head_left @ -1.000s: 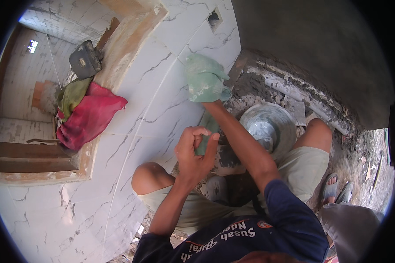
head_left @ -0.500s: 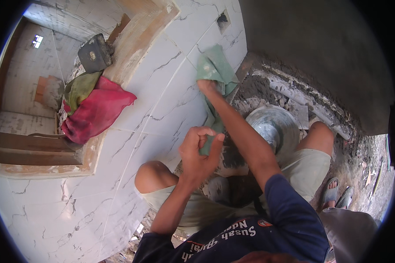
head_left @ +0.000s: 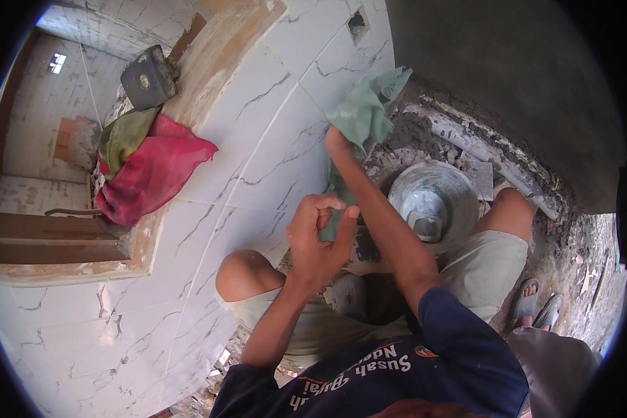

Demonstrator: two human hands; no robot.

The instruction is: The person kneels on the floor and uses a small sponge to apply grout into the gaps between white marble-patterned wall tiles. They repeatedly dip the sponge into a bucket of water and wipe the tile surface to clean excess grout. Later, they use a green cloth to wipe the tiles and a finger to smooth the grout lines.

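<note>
My right hand point(head_left: 339, 141) is pressed up to the white marbled tile wall point(head_left: 258, 153), gripping a pale green cloth point(head_left: 362, 108). The cloth bunches over my fingers and hides most of them. More green fabric hangs down behind my right forearm toward my lap. My left hand point(head_left: 320, 233) is held up in front of my knees, thumb and curled forefinger apart, with nothing seen in its grasp. Below my right forearm stands a whitish, smeared bucket point(head_left: 439, 195) between my knees, with a blocky object point(head_left: 425, 216) inside it.
Left, a wooden frame point(head_left: 150, 244) borders an opening. A red cloth point(head_left: 157, 171), an olive cloth point(head_left: 125, 136) and a dark box-like object point(head_left: 148, 78) rest on it. A square wall cutout point(head_left: 357, 26) is above. A pale pipe point(head_left: 481, 157) lies right; another person's sandalled feet point(head_left: 536, 306) stand nearby.
My right hand and the green cloth have moved slightly right along the wall, and the cloth is more bunched up. My left hand has barely moved.
</note>
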